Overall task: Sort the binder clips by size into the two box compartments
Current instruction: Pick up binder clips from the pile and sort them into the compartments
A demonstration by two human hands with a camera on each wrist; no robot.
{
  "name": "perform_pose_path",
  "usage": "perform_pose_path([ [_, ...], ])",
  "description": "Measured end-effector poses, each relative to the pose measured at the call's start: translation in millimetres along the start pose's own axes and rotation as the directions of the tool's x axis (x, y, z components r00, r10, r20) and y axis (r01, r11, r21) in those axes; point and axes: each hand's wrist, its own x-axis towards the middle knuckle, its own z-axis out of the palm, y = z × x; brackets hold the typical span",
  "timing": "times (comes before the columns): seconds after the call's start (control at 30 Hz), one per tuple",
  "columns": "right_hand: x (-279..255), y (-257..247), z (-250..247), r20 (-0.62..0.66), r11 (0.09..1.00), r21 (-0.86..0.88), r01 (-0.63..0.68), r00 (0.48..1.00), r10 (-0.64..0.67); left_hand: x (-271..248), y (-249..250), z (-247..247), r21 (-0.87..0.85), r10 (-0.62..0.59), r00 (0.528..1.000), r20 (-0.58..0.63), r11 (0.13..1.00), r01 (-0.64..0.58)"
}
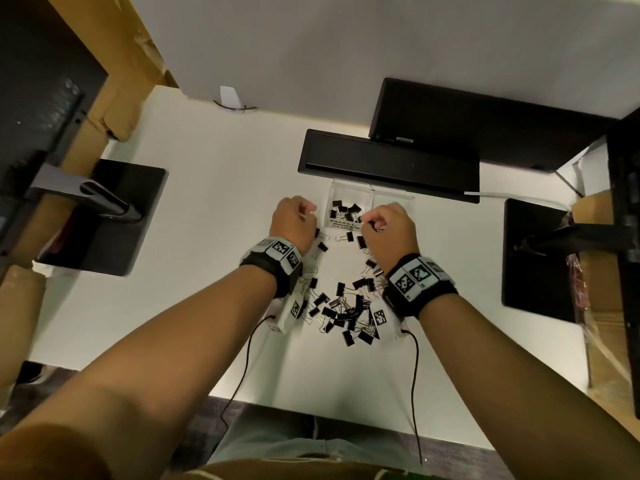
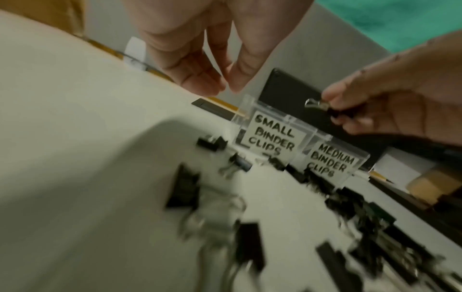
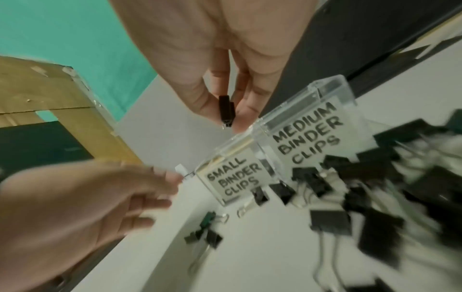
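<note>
A clear two-compartment box (image 1: pixel 370 194) stands on the white desk, labelled "small binder clips" (image 2: pixel 272 136) and "medium binder clips" (image 2: pixel 330 162). Several black clips lie in the small compartment (image 1: pixel 344 209); the medium one looks empty. My right hand (image 1: pixel 369 221) pinches a small black binder clip (image 3: pixel 227 110) just above the box's front edge. My left hand (image 1: pixel 308 211) hovers left of the box, fingers loosely curled, with nothing visible in it. A pile of black clips (image 1: pixel 346 313) lies between my wrists, and loose ones sit in front of the box.
A long black bar (image 1: pixel 388 164) lies right behind the box. Black monitor bases stand at the left (image 1: pixel 104 216) and right (image 1: pixel 533 258). Cardboard boxes (image 1: pixel 114 81) flank the desk. The desk's front edge (image 1: pixel 346 410) is near my body.
</note>
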Motion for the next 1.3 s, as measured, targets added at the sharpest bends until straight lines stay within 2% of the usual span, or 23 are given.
perform_pose_path([
  [0.07, 13, -9, 0, 0.004, 1.0, -0.011, -0.005, 1.0, 0.005, -7, -16, 1, 0.04, -0.056, 0.998, 0.032, 0.998, 0.055],
  [0.13, 23, -15, 2, 0.027, 0.998, -0.059, 0.019, 0.999, -0.018, -11, -27, 2, 0.088, -0.065, 0.996, 0.063, 0.994, 0.059],
  [0.37, 17, -16, 12, 0.059, 0.993, -0.093, 0.07, 0.996, -0.065, -15, -46, 2, 0.266, -0.015, 0.972, 0.237, 0.963, -0.05],
  [0.43, 4, -12, 19, 0.132, 0.977, -0.157, 0.142, 0.984, -0.122, -15, -48, 2, 0.305, -0.01, 0.963, 0.27, 0.949, -0.075],
  [0.5, -7, -4, 29, 0.262, 0.941, -0.269, 0.207, 0.955, -0.135, -16, -48, 2, 0.342, 0.001, 0.959, 0.282, 0.934, -0.102],
  [0.6, -17, 8, 41, 0.418, 0.859, -0.457, 0.231, 0.908, -0.022, -18, -46, 1, 0.398, 0.027, 0.956, 0.292, 0.906, -0.147],
  [0.67, -21, 12, 45, 0.423, 0.828, -0.518, 0.215, 0.906, 0.03, -20, -46, 0, 0.415, 0.033, 0.952, 0.304, 0.895, -0.164],
  [0.77, -27, 19, 46, 0.411, 0.803, -0.547, 0.237, 0.911, 0.011, -23, -48, 0, 0.426, 0.042, 0.944, 0.326, 0.885, -0.186],
  [0.9, -32, 23, 49, 0.4, 0.829, -0.504, 0.242, 0.916, -0.025, -26, -49, 0, 0.443, 0.085, 0.94, 0.33, 0.866, -0.234],
  [1.03, -27, 25, 54, 0.381, 0.84, -0.497, 0.217, 0.924, -0.013, -27, -48, 0, 0.429, 0.075, 0.941, 0.33, 0.876, -0.22],
  [1.17, -26, 23, 55, 0.404, 0.859, -0.472, 0.198, 0.915, 0.011, -27, -51, 0, 0.422, 0.097, 0.919, 0.381, 0.867, -0.266],
  [1.3, -27, 6, 61, 0.361, 0.889, -0.414, 0.196, 0.932, -0.037, -28, -54, 3, 0.381, 0.076, 0.934, 0.35, 0.899, -0.216],
])
